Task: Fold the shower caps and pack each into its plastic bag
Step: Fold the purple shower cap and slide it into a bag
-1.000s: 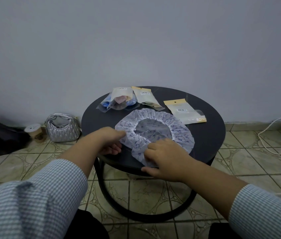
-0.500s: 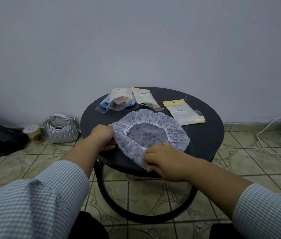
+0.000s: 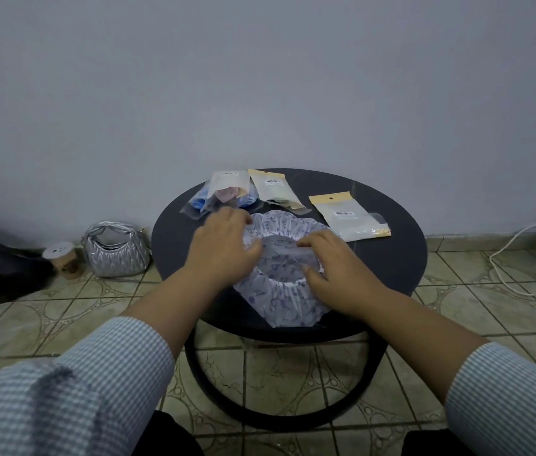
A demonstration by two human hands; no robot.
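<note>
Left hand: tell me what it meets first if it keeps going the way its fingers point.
Probably the packed bags at the table's far edge; the left hand rests on the shower cap, fingers pointing away. Depth is unclear.

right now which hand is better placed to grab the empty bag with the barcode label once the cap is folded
Right. The right hand rests on the shower cap on the side nearest the empty bag; the left hand would have to cross over the cap.
</note>
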